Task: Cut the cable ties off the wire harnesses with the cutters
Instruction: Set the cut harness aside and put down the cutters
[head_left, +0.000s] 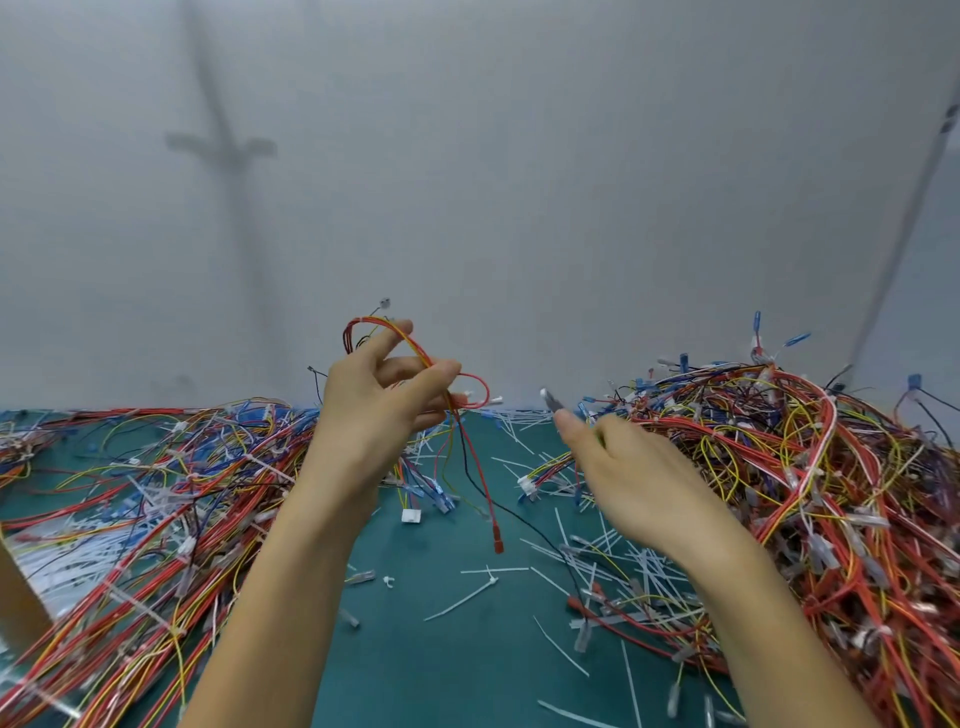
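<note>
wire harness (486, 387) is raised above the green mat (441, 665), pinched between thumb and fingers of the left hand (384, 400). right hand (628, 473), blurred, has its fingers curled round the cutters (551, 401), tip just beside the harness. judged step: lining up a cut. next move needs the blades on the tie alone, clear of wires. brown box edge (18, 592) at the mat's left margin: contents hidden.

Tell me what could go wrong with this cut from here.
The cutters in the right hand point toward the left hand, which pinches the harness: a nick is possible. The blades might also bite a wire rather than a tie. Its dangling leads could snag the left pile.
</note>
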